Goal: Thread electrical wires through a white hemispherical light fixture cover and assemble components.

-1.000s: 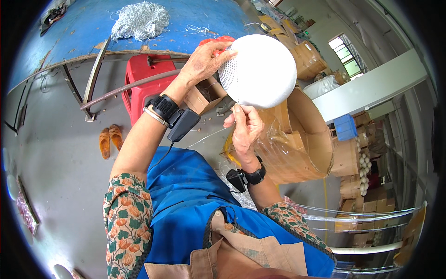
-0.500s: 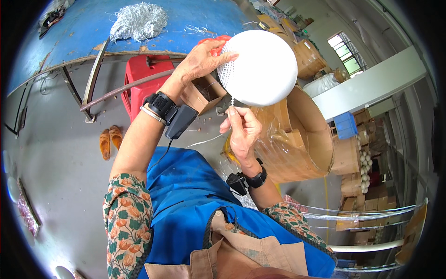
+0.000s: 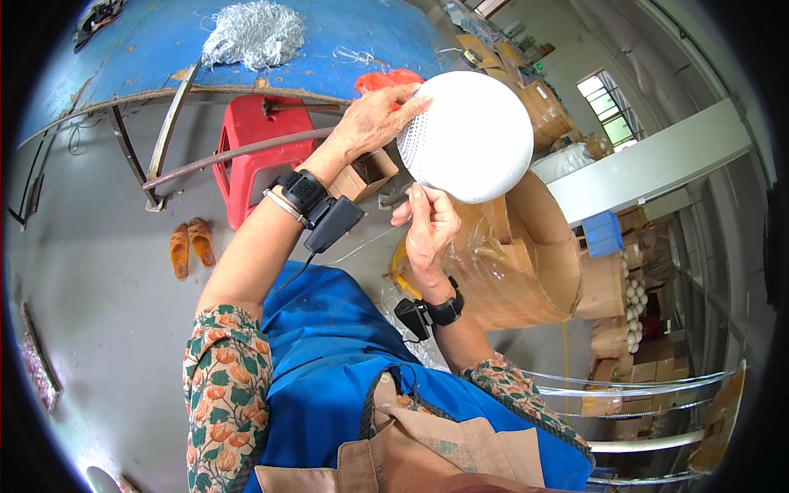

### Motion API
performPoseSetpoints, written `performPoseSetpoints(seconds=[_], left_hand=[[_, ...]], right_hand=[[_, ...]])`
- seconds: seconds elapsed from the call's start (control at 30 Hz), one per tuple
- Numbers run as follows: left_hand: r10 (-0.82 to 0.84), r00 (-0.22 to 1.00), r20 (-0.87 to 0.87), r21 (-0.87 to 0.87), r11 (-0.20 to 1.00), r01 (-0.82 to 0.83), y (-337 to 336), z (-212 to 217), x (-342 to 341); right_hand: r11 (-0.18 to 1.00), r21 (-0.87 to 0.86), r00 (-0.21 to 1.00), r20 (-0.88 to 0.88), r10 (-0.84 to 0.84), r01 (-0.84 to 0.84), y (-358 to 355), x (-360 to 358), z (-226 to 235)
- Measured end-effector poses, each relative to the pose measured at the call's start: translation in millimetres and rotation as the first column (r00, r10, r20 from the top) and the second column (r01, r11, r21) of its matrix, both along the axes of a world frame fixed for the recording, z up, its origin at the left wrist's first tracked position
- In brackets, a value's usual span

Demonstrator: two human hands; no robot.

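Observation:
A smooth white ball sits in front of me, with rows of small white beads curving round its left side. My left hand grips that side, thumb lying on the front face and the other fingers partly hidden behind. Just under the ball's lower left edge, my right hand is closed in a pinch on a thin bead strand. A pale length of the strand trails from this hand toward my lap. Behind my left fingers shows something red and crumpled, possibly plastic.
A blue worktable at the far left carries a heap of silvery-white strands. Below it stand a red stool and a metal bar. An open cardboard drum is beyond my right hand. Orange slippers lie on the floor.
The ball has shifted slightly right and down in view, along with my left hand. My right hand's pinch is now closer against the ball's lower edge, and less strand shows between them.

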State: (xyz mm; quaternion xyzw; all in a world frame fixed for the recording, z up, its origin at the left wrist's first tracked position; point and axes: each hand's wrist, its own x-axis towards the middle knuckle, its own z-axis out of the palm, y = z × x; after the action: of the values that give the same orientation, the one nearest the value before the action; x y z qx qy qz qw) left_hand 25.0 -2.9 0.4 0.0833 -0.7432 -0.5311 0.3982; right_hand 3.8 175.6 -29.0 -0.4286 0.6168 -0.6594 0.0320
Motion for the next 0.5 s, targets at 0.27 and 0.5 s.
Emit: performPoseSetpoints(seconds=[0.27,0.5], left_hand=[[0.030,0.999,0.041,-0.189,0.982,-0.022,-13,-7,0],[0.190,0.970,-0.153,-0.047,0.979,-0.200,-7,0,-4]], right_hand=[[0.999,0.050,1.000,0.012,0.009,-0.010,5,7,0],[0.999,0.049,1.000,0.016,0.016,-0.017,10,3,3]])
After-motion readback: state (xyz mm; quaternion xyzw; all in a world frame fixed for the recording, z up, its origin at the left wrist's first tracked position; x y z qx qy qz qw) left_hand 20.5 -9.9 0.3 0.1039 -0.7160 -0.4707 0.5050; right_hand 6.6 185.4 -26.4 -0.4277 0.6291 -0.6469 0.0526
